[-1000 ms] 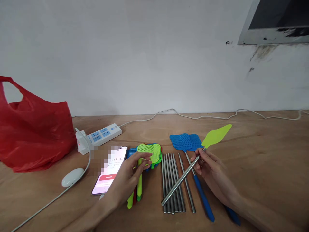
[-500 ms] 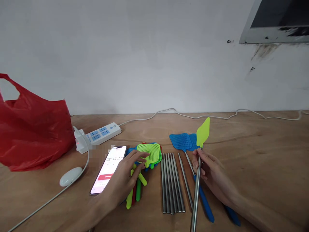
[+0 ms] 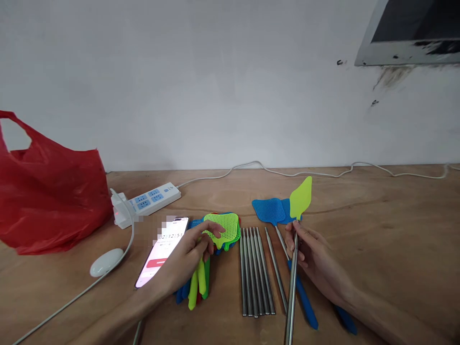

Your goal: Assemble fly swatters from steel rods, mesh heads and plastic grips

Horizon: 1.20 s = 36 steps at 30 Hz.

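Observation:
My right hand point(image 3: 311, 247) is closed round the upper end of a metal rod, part of a fly swatter point(image 3: 301, 199) with a yellow-green head pointing up. My left hand point(image 3: 192, 251) has its fingers curled round the top of a yellow-green handle point(image 3: 201, 277); the grip is partly hidden. Around it lie more coloured handles and a stack of swatter heads point(image 3: 224, 225), yellow-green on top. Between my hands several metal rods point(image 3: 254, 273) lie side by side, with one single rod point(image 3: 276, 270) apart. Blue fly swatters point(image 3: 269, 211) lie by my right hand.
A lit phone point(image 3: 163, 251) with a running timer lies left of my left hand, partly covered by my arm. Further left are a power strip point(image 3: 158, 196), a white mouse-shaped object point(image 3: 106, 262) and a red plastic bag point(image 3: 53, 191). A white cable point(image 3: 305, 172) runs along the wall.
The yellow-green handle at my left hand has swung from slanting right to nearly in line with the others. My left hand has shifted slightly, uncovering blue handles. My right hand is almost still.

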Motion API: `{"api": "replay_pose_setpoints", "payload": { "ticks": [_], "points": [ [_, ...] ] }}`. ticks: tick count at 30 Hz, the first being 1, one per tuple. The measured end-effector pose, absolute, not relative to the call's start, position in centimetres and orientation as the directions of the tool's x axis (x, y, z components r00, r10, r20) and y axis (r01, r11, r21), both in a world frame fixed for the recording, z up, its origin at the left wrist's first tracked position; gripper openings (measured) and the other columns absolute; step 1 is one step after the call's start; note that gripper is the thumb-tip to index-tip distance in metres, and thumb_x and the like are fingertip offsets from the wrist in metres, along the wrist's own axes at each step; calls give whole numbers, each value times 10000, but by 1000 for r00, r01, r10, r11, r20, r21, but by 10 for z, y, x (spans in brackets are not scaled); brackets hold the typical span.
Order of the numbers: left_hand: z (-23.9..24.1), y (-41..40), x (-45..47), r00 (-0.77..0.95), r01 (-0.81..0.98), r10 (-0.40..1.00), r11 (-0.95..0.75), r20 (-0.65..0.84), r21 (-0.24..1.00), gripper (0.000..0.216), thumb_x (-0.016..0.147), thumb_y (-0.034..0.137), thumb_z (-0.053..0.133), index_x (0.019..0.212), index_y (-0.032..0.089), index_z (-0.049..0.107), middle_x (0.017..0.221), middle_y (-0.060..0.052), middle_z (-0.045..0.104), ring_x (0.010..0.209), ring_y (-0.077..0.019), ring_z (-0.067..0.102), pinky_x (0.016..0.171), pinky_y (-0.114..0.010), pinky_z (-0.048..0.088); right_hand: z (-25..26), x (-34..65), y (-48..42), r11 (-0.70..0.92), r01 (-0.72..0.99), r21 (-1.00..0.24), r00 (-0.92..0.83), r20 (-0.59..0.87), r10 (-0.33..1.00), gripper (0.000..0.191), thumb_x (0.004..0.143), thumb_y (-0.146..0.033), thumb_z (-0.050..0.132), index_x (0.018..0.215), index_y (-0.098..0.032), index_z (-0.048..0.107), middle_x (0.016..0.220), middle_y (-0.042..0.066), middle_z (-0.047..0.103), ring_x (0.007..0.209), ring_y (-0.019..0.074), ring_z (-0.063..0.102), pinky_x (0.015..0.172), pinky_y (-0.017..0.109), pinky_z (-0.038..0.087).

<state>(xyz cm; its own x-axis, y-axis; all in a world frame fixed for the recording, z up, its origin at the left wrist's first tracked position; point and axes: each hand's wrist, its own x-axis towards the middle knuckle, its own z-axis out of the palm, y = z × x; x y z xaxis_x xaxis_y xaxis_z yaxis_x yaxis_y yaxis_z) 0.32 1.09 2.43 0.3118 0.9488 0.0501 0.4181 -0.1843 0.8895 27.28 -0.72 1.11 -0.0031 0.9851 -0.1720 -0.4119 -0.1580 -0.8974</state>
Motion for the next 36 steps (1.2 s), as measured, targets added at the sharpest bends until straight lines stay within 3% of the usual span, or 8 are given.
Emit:
{"api": "replay_pose_setpoints", "payload": {
  "ticks": [3,8,15,30,36],
  "points": [
    [23,11,4,312,518,945,-250,92,818,261,878,226,391,1063,202,575,723,11,568,641,-178,564,586,-277,441,11,273,-8,-170,-412,-895,-13,-180,984,346,743,-508,796,799,-185,684,614,-37,536,476,59,344,415,179,243],
    [19,10,4,422,660,877,-470,228,585,254,859,131,390,973,217,599,915,-50,634,858,-223,615,757,-337,470,9,273,-7,-162,-410,-897,-10,-174,985,341,782,-516,762,810,-183,690,611,-33,543,474,57,346,420,175,251],
    [16,8,1,467,735,839,-544,281,405,233,867,135,451,1009,220,615,1018,-71,621,947,-266,585,829,-399,477,7,274,-7,-166,-404,-899,-33,-167,985,327,832,-507,717,820,-182,683,620,-32,554,474,53,355,428,174,246],
    [11,0,-5,481,745,833,-553,275,374,210,931,185,477,1108,244,573,1136,-73,589,971,-262,590,835,-414,492,7,273,-9,-174,-400,-900,-34,-175,984,348,820,-518,723,839,-175,666,626,-34,558,469,51,353,431,175,251],
    [10,-4,-8,520,747,781,-612,345,261,188,981,248,465,1135,222,569,1145,-84,586,1003,-278,592,837,-432,504,7,272,-7,-174,-390,-904,-39,-172,984,358,809,-519,732,841,-171,655,605,-38,546,463,52,353,423,174,241]
  ]
}}
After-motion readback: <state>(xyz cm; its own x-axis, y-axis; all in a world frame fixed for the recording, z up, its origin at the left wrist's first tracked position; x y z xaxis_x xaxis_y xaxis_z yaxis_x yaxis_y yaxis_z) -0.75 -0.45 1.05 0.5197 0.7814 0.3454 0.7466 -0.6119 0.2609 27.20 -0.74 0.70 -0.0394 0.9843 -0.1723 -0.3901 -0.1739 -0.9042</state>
